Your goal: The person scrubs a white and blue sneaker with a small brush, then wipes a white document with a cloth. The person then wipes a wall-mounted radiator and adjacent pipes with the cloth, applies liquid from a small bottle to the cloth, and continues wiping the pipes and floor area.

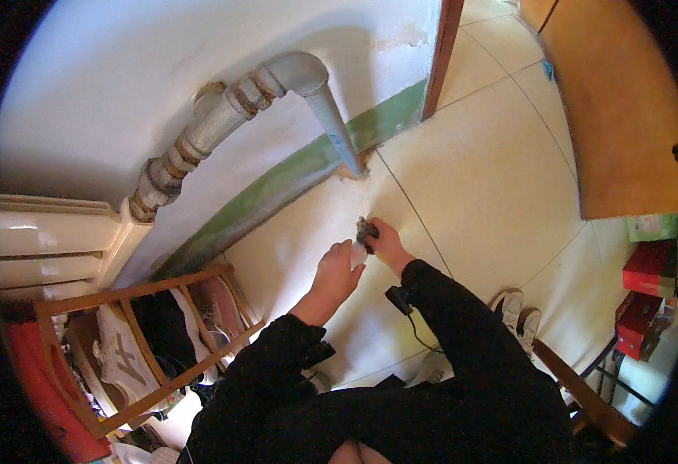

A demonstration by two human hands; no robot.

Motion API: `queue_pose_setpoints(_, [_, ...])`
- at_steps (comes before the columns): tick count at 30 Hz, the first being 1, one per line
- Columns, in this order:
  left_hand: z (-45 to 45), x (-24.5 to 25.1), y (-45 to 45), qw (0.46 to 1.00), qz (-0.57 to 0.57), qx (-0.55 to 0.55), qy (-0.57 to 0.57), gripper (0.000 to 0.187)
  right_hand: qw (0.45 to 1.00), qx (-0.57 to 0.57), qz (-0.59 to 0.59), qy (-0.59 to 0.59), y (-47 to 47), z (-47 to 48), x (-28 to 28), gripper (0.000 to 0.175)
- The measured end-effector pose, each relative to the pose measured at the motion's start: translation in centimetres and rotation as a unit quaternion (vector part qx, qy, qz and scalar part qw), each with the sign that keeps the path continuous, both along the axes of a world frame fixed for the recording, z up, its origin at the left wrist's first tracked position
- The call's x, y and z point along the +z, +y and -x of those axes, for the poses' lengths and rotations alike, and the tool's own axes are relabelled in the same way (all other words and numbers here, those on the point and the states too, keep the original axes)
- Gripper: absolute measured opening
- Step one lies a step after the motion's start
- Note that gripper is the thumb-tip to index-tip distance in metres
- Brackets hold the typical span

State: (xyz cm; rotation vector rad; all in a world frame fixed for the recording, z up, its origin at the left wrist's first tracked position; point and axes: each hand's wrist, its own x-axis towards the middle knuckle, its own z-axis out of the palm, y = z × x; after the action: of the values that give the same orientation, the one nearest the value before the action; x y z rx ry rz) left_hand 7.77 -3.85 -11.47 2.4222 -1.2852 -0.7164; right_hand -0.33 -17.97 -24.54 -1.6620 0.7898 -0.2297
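Note:
My right hand [390,248] pinches a small dark grey, lumpy object [367,231] over the tiled floor. What that object is cannot be made out. Close beside it, my left hand [332,275] has its thumb and fingers around a small whitish, translucent piece [358,254], perhaps a cup or cap. The two held things meet or nearly meet; their exact contact is hidden by the fingers. Beneath both hands lie pale floor tiles [408,191]. A small black device with a cord [398,300] hangs by my right sleeve.
A metal pipe [333,127] runs from the floor up the wall to a white radiator [49,238]. At left stands a wooden shoe rack [165,385] with shoes. Sneakers [510,307], red boxes [651,268] and a wooden cabinet [623,122] are at right.

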Motion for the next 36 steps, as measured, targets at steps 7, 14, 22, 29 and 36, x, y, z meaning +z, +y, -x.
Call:
queue_pose_setpoints(7, [-0.3,0.7,0.8,0.997,0.063,-0.021,-0.030,0.074,1.000,-0.003,-0.011,0.003,-0.8,0.1,-0.5,0.037])
queue_pose_setpoints(14, [-0.3,0.7,0.5,0.999,0.003,0.040,-0.026,0.064,0.994,0.005,-0.075,-0.078,0.5,0.7,3.7,0.037])
queue_pose_setpoints(22, [-0.5,0.1,1.2,0.999,0.018,-0.032,-0.039,0.064,0.999,-0.027,0.002,0.040,2.2,-0.3,-2.4,0.032])
queue_pose_setpoints(29, [-0.6,1.0,1.7,0.995,0.062,0.002,-0.084,0.067,1.000,-0.010,-0.023,-0.015,0.8,0.3,0.1,0.035])
queue_pose_setpoints(36, [-1.1,1.1,1.1,0.997,-0.052,0.026,-0.052,0.051,0.985,-0.009,-0.118,-0.127,3.1,0.3,3.7,0.033])
